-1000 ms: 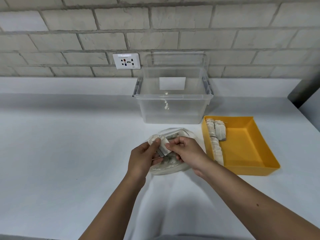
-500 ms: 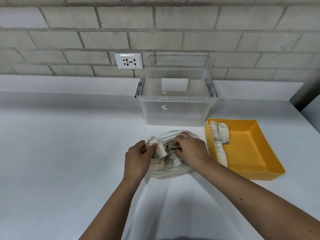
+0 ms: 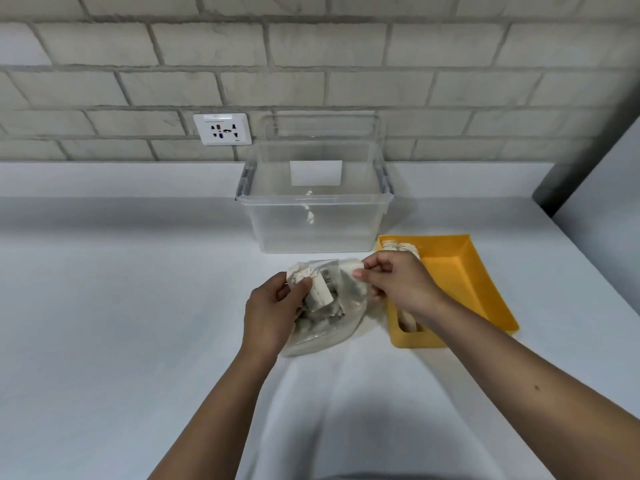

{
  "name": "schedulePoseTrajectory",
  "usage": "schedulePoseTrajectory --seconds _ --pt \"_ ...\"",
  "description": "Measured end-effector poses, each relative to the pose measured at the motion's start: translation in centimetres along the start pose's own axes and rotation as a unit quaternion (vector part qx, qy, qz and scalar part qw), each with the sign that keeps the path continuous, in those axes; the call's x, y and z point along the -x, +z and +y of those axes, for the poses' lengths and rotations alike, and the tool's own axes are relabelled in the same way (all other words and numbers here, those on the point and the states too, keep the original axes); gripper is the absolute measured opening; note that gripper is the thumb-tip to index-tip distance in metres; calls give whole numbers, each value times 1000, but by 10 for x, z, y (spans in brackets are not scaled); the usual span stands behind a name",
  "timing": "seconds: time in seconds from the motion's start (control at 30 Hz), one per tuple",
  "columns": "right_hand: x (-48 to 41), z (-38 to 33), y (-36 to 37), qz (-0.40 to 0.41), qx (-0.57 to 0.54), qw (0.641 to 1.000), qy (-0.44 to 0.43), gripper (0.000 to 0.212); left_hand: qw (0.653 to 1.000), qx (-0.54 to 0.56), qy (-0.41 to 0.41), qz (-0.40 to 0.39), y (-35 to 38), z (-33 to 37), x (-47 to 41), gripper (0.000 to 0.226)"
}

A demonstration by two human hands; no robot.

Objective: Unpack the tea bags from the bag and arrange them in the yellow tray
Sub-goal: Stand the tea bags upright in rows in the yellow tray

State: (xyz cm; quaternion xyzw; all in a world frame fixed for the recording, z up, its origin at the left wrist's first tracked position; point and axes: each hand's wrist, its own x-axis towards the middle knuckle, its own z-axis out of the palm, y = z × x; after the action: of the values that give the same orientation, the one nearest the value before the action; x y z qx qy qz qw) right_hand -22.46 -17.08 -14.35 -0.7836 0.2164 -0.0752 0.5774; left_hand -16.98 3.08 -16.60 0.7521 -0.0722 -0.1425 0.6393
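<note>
A clear plastic bag (image 3: 325, 332) of pale tea bags lies on the white counter before me. My left hand (image 3: 273, 310) grips the bag's left rim together with a bunch of tea bags (image 3: 311, 284). My right hand (image 3: 394, 282) pinches a tea bag (image 3: 351, 265) at the bag's right rim, partly over the left edge of the yellow tray (image 3: 464, 289). A row of tea bags (image 3: 401, 247) lies along the tray's left wall, mostly hidden by my right hand and wrist.
A clear plastic storage bin (image 3: 315, 216) stands behind the bag against the brick wall. A wall socket (image 3: 222, 129) is to its left. The counter's right edge (image 3: 588, 271) runs close past the tray.
My right hand has come out of the bag and moved right towards the tray, pinching a tea bag. My left hand has kept its grip on the bag's left side.
</note>
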Motion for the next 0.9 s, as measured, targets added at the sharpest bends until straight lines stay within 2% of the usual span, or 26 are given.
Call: schedulePoseTrajectory --seconds 0.1,0.17,0.23,0.37,0.53,0.9 --pt "-6 3 -49 61 -23 998 3 9 999 40 -8 -22 21 3 4 21" --pt "-12 11 -88 110 25 994 6 8 998 50 -13 -36 36 6 7 12" --pt "-19 25 -113 126 60 990 29 12 997 53 -15 -47 45 8 9 7" --pt "-29 51 -124 68 105 988 92 12 997 32 -12 -63 63 10 6 7" --pt "-43 74 -105 5 72 987 144 16 996 29 -11 -78 75 9 -3 8" --pt "-71 86 -92 65 42 987 142 20 993 66 -51 -83 84 5 -14 12"
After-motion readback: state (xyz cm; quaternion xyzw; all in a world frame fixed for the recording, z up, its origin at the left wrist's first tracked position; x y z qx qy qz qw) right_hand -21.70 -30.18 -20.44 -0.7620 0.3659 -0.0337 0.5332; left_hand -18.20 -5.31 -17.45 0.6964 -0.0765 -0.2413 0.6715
